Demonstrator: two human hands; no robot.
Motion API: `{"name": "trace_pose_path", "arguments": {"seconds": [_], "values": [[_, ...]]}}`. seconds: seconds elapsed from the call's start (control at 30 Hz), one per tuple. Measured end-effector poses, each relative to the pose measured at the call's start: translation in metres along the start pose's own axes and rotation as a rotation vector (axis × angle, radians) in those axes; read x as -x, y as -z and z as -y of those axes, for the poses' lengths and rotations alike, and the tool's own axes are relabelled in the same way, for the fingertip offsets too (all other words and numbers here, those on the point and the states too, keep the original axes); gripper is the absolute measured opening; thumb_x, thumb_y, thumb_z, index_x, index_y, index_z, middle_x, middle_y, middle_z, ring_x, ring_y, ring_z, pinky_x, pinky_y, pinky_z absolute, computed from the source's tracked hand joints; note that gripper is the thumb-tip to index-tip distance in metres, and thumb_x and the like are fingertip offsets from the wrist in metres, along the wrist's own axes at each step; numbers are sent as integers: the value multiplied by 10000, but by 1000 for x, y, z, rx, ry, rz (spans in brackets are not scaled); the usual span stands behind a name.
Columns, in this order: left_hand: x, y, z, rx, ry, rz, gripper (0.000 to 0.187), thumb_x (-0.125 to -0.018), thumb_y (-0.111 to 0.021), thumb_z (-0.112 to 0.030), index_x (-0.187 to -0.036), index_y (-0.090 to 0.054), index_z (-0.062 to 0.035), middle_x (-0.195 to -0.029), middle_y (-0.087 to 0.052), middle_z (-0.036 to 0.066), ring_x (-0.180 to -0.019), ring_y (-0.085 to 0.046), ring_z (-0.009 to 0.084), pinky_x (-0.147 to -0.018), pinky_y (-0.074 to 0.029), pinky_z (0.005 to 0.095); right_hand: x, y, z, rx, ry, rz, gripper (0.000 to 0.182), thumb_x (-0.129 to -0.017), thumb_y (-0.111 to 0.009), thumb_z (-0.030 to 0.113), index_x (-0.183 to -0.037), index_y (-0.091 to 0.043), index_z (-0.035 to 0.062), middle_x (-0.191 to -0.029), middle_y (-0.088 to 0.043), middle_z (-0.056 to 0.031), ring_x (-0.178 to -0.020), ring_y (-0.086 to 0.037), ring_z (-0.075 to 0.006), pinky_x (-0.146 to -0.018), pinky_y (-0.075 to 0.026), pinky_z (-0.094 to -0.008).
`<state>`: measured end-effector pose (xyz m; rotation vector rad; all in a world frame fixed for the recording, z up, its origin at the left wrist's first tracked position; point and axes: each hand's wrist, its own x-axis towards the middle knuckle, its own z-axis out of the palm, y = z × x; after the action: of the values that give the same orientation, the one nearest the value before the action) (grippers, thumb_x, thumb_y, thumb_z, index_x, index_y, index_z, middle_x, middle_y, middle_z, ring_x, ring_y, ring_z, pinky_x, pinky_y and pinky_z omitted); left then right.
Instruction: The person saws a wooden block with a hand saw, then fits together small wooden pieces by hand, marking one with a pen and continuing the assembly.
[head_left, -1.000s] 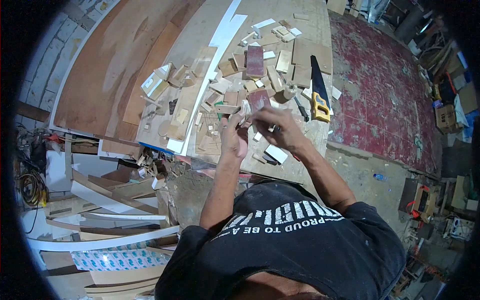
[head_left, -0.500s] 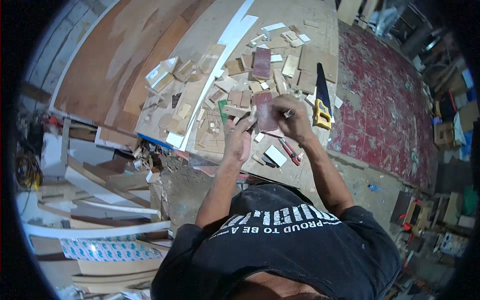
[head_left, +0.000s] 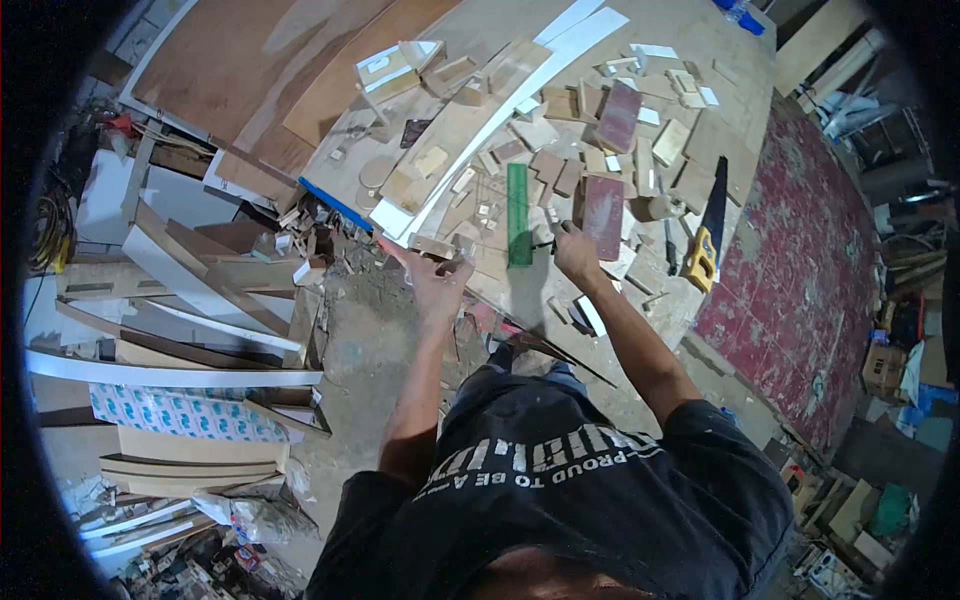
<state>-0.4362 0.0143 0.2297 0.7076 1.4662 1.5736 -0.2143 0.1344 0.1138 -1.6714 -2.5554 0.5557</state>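
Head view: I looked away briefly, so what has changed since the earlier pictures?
The left hand moved left past the green ruler to the near edge of the table, holding a wooden piece; the right hand crossed to the left of the lower red block. That block and the handsaw stayed put.

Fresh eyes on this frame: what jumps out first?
Probably the bright green strip, lying on the cluttered workbench between the left hand and the right hand. Next, the yellow-handled saw near the bench's right side, by the worn red floor. Then the long white strip, slanting away from the bench's near left edge.
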Motion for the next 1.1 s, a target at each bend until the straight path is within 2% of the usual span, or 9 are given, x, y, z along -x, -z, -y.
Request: {"name": "trace_pose_path", "arguments": {"seconds": [0.13,0.2,0.27,0.43,0.47,0.53,0.67,0.93,1.1], "values": [[-38,37,20,-249,-175,-57,612,-722,-725,46,-1231,-386,19,-1206,-535,160,-1063,-564,222,-891,-482,331,-45,-19,6,34,15,-85,385,-843,-486,76,-1210,-577,3,-1184,-586,-227,-1044,-617,-383,-836,-534,-488],[-56,49,22,-576,-270,-94,560,-702,-745,2,-1156,-417,29,-1169,-563,165,-1054,-581,226,-874,-491,346,-63,-22,12,51,-6,-118,449,-821,-534,78,-1268,-562,65,-1181,-582,-240,-1035,-618,-391,-839,-535,-480],[-82,61,35,-561,-187,-83,564,-694,-747,-6,-1157,-426,27,-1139,-579,162,-1037,-592,236,-862,-496,362,-77,-23,21,3,22,-296,515,-798,-580,68,-1310,-548,117,-1198,-584,-256,-991,-638,-383,-807,-542,-484],[-105,49,16,-724,-270,-21,604,-723,-729,-5,-1233,-407,17,-1102,-591,146,-1012,-610,224,-866,-520,360,-63,8,127,-1183,97,4,357,-891,-613,136,-1234,-611,36,-920,-676,-68,-849,-632,-153,-749,-516,-297],[-111,49,25,-715,-273,-14,604,-723,-729,-5,-1233,-407,17,-1102,-591,146,-1012,-610,224,-866,-520,360,-64,17,144,-1185,62,32,348,-899,-609,124,-1238,-611,41,-926,-673,-54,-852,-630,-147,-754,-518,-293],[-125,51,52,-414,-215,53,598,-752,-726,5,-1252,-396,12,-1151,-558,131,-1019,-600,210,-880,-523,351,-70,19,159,-1179,28,53,340,-908,-604,112,-1241,-611,46,-933,-670,-40,-855,-628,-142,-759,-520,-289],[-130,47,64,-405,-284,-69,622,-702,-787,-84,-1217,-451,13,-1053,-548,171,-1001,-580,295,-847,-495,392,-83,13,169,-1472,-150,108,290,-929,-592,95,-1213,-615,37,-950,-673,-63,-870,-636,-132,-760,-538,-284],[-136,54,60,14,0,-71,321,-880,-688,-52,-1151,-521,-5,-1028,-597,43,-857,-590,126,-767,-520,281,-101,17,177,-1428,-236,118,226,-933,-593,83,-1144,-621,4,-936,-680,-52,-798,-653,-143,-717,-556,-294],[-153,61,68,341,142,-233,240,-905,-685,-144,-1084,-570,-32,-945,-630,37,-844,-609,143,-730,-532,311,-110,15,178,-1467,-326,64,202,-929,-601,90,-1122,-633,39,-927,-676,-49,-778,-641,-138,-684,-540,-304]]}}
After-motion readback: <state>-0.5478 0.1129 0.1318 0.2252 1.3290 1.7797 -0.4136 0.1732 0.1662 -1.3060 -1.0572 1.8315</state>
